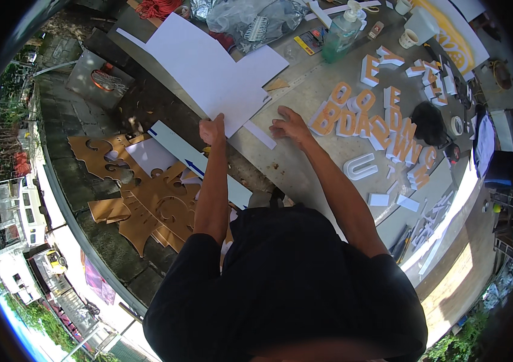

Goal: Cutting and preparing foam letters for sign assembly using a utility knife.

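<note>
The grey table (292, 169) spreads before me, busiest along its far edge and right side. On it lies a large white sheet (208, 66), flat, its near corner at my left grip (213, 130). Down on my left, beside the table, brown cut-out panels (137, 224) with curling openings overlap in a pile, and a long white board (178, 148) with a blue arrow slants past them. A crumpled clear plastic bag (232, 21) lies beyond the sheet. To the right, block letters (379, 134) with orange faces and white sides stand grouped; a plain white letter (353, 170) lies nearer me.

My left grip is narrow, pinching the sheet's near corner. My right grip (291, 125) is wide, fingers spread over the table; I cannot tell whether they touch it. Past the sheet stands a pump bottle (341, 36) of green liquid. A narrow white strip (260, 135) lies between my two grips, and a small cup (408, 39) stands near the far edge.
</note>
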{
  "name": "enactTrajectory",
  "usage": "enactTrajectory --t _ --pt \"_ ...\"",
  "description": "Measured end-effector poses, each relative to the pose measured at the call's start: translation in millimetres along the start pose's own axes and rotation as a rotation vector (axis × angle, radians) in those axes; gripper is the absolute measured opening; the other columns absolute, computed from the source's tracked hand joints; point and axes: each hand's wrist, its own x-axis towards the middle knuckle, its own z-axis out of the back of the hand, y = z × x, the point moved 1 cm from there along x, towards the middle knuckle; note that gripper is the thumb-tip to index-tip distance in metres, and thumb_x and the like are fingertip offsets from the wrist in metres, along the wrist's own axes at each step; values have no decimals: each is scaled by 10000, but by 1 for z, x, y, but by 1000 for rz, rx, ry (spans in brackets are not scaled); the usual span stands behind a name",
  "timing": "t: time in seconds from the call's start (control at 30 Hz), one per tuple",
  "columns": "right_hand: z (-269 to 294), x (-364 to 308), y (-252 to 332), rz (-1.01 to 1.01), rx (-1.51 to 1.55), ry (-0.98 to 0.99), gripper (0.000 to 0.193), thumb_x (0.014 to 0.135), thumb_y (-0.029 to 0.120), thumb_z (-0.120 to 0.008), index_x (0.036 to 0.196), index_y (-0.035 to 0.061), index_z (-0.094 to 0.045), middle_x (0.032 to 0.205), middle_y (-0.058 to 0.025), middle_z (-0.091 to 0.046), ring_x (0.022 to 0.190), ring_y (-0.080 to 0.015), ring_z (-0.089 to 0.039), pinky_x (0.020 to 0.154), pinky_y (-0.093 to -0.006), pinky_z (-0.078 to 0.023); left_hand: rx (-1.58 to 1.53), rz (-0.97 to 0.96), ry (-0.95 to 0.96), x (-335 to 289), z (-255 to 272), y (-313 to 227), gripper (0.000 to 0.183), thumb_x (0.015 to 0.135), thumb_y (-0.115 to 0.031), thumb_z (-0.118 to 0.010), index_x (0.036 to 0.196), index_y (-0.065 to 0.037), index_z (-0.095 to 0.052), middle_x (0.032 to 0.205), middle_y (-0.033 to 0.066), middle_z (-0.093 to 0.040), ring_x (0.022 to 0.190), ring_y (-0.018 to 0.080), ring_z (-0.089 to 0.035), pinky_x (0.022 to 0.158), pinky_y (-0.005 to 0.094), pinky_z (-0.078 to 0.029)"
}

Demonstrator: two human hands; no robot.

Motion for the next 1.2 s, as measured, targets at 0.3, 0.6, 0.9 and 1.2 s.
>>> enactTrajectory --t 0.3,0.6,0.9,1.2 --pt "-5 58 5 -39 70 -2 835 881 85 -675 1559 -12 -199 1552 -201 -367 863 -255 -709 664 -348 -608 -111 -23 105 16 9 11 521 715 -260 -842 1055 106 -696 1045 243 -716 952 341 -705 874 405 -548" --pt "-13 70 12 -36 -86 -14 693 868 79 -689 1457 -39 -342 1198 -175 -575 794 -221 -694 631 -347 -596 -482 219 317 39 3 17 314 857 -226 -777 933 60 -671 882 156 -682 698 261 -657 640 375 -554" --pt "-24 46 18 -67 551 -91 500 857 126 -763 1295 -7 -560 1097 -127 -664 947 -241 -686 847 -435 -573 -991 157 682 3 40 13 366 1028 -117 -552 1335 71 -484 1319 163 -585 1215 289 -591 1044 443 -496" --pt "-7 -30 31 78 458 19 399 927 -39 -634 1318 -97 -577 1192 -145 -675 1022 -196 -675 887 -305 -566 -1112 168 800 -71 59 72 270 987 -151 -641 1219 -18 -606 1182 96 -680 1077 235 -666 974 426 -527"
